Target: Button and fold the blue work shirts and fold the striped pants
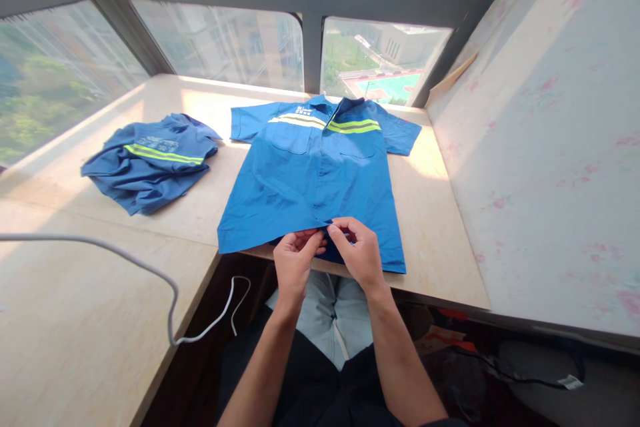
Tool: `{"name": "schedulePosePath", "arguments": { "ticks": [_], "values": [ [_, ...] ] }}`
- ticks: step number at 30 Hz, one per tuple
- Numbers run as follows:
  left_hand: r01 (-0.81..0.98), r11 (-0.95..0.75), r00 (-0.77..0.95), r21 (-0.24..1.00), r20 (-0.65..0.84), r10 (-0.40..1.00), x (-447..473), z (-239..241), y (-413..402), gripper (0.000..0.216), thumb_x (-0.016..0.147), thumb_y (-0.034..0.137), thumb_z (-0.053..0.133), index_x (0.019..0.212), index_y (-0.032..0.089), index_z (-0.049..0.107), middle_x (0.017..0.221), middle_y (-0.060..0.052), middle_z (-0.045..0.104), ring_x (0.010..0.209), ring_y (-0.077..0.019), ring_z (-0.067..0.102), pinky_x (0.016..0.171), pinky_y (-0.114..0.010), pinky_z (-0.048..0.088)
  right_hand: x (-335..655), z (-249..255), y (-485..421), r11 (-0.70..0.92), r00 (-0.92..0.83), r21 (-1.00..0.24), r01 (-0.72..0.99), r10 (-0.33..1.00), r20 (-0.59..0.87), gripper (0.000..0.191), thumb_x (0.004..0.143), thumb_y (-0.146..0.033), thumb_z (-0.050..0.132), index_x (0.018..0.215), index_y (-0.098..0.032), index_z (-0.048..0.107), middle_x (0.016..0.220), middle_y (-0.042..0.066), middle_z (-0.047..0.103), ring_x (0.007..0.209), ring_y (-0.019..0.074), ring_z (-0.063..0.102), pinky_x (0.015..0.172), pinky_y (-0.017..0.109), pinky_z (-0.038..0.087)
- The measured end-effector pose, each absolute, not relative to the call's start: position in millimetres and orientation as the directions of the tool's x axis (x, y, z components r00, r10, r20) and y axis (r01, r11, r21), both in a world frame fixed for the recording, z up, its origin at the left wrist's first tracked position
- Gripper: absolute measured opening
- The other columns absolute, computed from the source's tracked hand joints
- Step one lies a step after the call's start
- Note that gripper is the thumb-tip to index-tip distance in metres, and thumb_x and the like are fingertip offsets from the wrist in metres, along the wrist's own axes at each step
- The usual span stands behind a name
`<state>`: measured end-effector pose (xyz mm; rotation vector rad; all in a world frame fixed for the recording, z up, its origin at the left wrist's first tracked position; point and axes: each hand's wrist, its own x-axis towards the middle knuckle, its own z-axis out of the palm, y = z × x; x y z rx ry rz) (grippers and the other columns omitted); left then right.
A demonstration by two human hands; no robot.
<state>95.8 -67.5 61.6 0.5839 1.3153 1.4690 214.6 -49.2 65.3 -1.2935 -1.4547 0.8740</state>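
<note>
A blue short-sleeved work shirt (280, 180) with yellow-green reflective stripes lies spread face up, its collar toward the window and its hem at the near edge. My left hand (295, 257) pinches the hem near the middle of the front, thumb against curled fingers. Just beside it, my right hand (357, 247) grips the other side of the front opening, slightly lifting the cloth. The fingertips of both hands almost meet there. Whatever small detail lies between them is too hidden to make out.
A second blue work shirt (150, 163) lies crumpled on the left of the wooden ledge (435, 227). A white cable (150, 267) loops over the left surface and hangs off its edge. Windows (220, 43) stand behind, a flower-patterned wall (550, 147) on the right.
</note>
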Motion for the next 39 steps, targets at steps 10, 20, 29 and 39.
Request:
{"name": "schedulePosePath", "arguments": {
  "ticks": [10, 20, 29, 39],
  "values": [
    [-0.367, 0.096, -0.342, 0.925, -0.23, 0.911, 93.5, 51.3, -66.0, 0.035, 0.059, 0.033, 0.088, 0.079, 0.013, 0.069, 0.076, -0.005, 0.074, 0.07, -0.0176, 0.07, 0.065, -0.029, 0.057, 213.1, 65.5, -51.0, 0.254, 0.039, -0.905, 0.342, 0.958, 0.283, 0.017, 0.092, -0.031, 0.056, 0.084, -0.021, 0.068, 0.095, 0.007, 0.073, 0.088, 0.0199, 0.067, 0.074, 0.03, 0.054],
    [-0.391, 0.055, -0.332, 0.919, -0.197, 0.923, 82.4, 31.3, -60.8, 0.038, 0.054, 0.034, 0.089, 0.066, 0.017, 0.058, 0.064, 0.0, 0.067, 0.06, -0.0127, 0.063, 0.065, -0.026, 0.052, 218.4, 70.2, -54.0, 0.218, 0.096, -0.954, 0.207, 0.966, 0.242, 0.017, 0.097, -0.032, 0.051, 0.089, -0.022, 0.062, 0.097, 0.006, 0.072, 0.079, 0.0167, 0.069, 0.068, 0.028, 0.054],
    [-0.318, 0.072, -0.28, 0.945, -0.166, 0.945, 90.0, 40.5, -64.6, 0.032, 0.058, 0.037, 0.087, 0.075, 0.016, 0.07, 0.073, -0.005, 0.073, 0.075, -0.0204, 0.068, 0.079, -0.033, 0.055, 214.2, 66.1, -51.8, 0.426, -0.108, -0.806, 0.412, 0.901, 0.421, 0.006, 0.087, -0.021, 0.065, 0.089, -0.024, 0.069, 0.109, 0.009, 0.071, 0.106, 0.0229, 0.065, 0.095, 0.038, 0.052],
    [-0.411, 0.035, -0.285, 0.911, -0.165, 0.944, 89.2, 22.3, -60.5, 0.041, 0.055, 0.038, 0.09, 0.061, 0.016, 0.056, 0.065, 0.0, 0.065, 0.064, -0.0126, 0.061, 0.07, -0.027, 0.052, 212.2, 61.3, -51.7, 0.055, 0.004, -0.992, 0.109, 0.998, 0.056, 0.015, 0.087, -0.03, 0.062, 0.088, -0.021, 0.073, 0.105, 0.007, 0.076, 0.098, 0.0224, 0.069, 0.084, 0.034, 0.055]
  ]
}}
